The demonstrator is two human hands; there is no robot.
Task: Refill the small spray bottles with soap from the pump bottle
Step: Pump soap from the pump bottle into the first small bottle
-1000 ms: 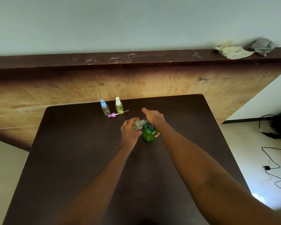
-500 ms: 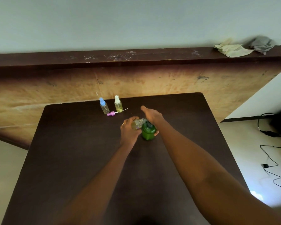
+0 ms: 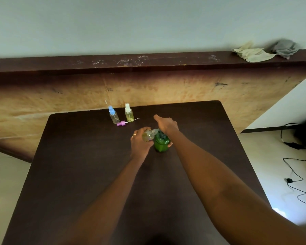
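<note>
On table (image 3: pixel 78 174), three spray bottles (image 3: pixel 129 114) (one in left hand (image 3: pixel 140 144)), right hand (image 3: pixel 166 125) atop pump (image 3: pixel 162 136), grip unclear.

The table (image 3: pixel 78 174) top looks like dark wood, smooth and matt. The board (image 3: pixel 166 87) behind it is pale, rough, stained ply under a scuffed dark ledge (image 3: pixel 148 61), with crumpled cloths (image 3: pixel 253 53) at far right. The green pump bottle (image 3: pixel 160 145) is glossy plastic, and the small bottle (image 3: pixel 147 135) beside it, the blue-capped spray bottle (image 3: pixel 113 115) and the white-capped spray bottle (image 3: pixel 129 114) are clear plastic.
</note>
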